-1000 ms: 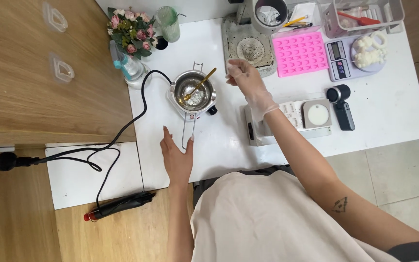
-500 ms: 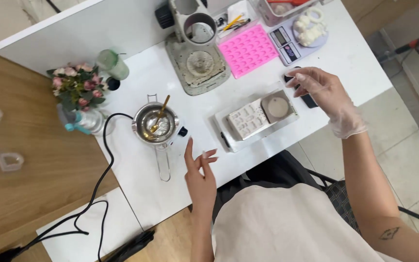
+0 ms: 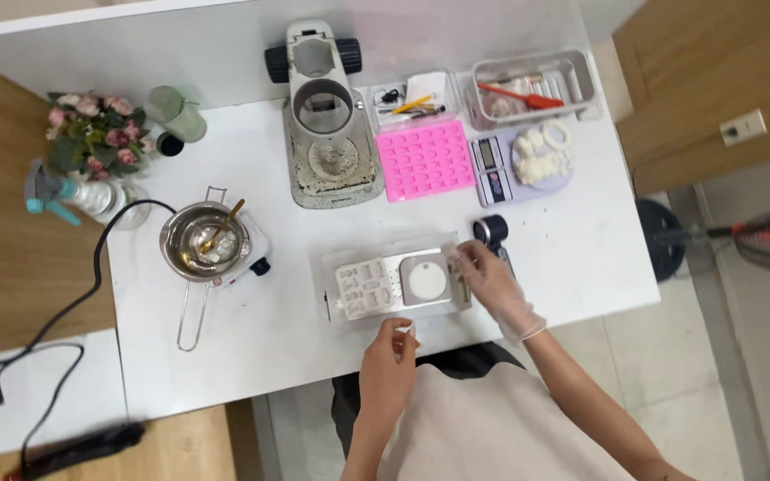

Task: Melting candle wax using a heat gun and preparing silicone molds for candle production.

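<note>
Now we are steadying the clear tray (image 3: 342, 313) at the table's (image 3: 581, 258) six o'clock edge, gloved right hand (image 3: 490, 283) fingers resting loosely on its three o'clock rim, bare left hand (image 3: 388, 363) curled, ideally keeping it level.

Pink mould (image 3: 426, 160), steel pot (image 3: 204, 240) (spoon inside), flowers (image 3: 89, 134), spray bottle (image 3: 73, 193)

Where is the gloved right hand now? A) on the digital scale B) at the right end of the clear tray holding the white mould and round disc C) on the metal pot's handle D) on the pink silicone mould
B: the gloved right hand touches the right end of the clear rectangular tray holding the white mould and round white disc.
</note>
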